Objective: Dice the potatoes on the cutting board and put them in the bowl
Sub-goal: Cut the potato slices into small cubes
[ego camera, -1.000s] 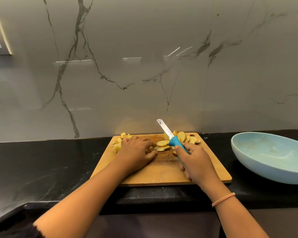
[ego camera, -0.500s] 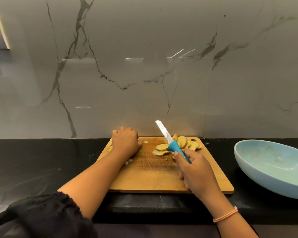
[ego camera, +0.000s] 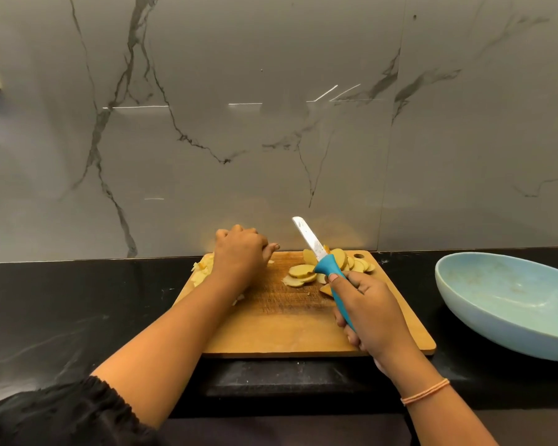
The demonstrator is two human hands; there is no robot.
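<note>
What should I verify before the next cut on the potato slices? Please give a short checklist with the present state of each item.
1. The right hand grips the knife by its handle: ok.
2. The blade is lifted, apart from the left hand: ok.
3. The potato slices lie on the cutting board beside the blade: ok.
4. The left hand steadies the slices: not ok; it is over the diced pieces at the board's far left corner.
5. The left hand holds pieces: cannot tell.
6. The bowl stands right of the board: ok.
</note>
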